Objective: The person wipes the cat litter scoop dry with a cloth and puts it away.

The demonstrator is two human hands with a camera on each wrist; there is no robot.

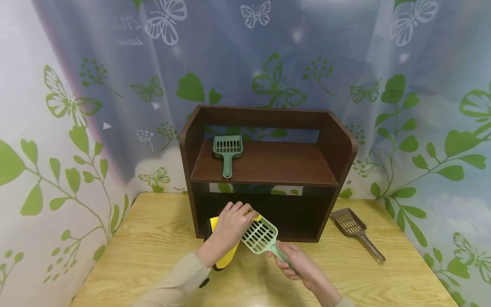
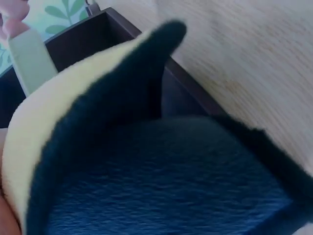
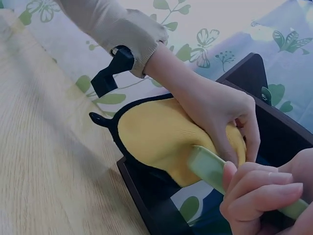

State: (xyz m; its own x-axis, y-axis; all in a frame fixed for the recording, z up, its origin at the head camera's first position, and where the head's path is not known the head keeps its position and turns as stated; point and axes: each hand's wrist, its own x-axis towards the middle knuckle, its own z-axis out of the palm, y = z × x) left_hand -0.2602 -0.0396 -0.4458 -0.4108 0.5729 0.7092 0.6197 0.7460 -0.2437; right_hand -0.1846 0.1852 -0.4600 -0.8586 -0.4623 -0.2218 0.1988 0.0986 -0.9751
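Before shelf [image 1: 285,164], right hand [image 1: 294,261] grips light-green scoop [image 1: 264,239] by handle. Left hand [image 1: 235,224] holds yellow cloth [image 1: 229,259] against it

A dark brown shelf [image 1: 276,164] stands on a pale wood-grain counter [image 1: 142,256]; behind the shelf and at both its sides hangs a curtain [image 1: 226,42] printed with green leaves [image 1: 190,88] and butterflies [image 1: 255,15].

A brown shelf [image 1: 281,164] stands on a wooden table [image 1: 145,238] before a butterfly-patterned curtain [image 1: 226,47].
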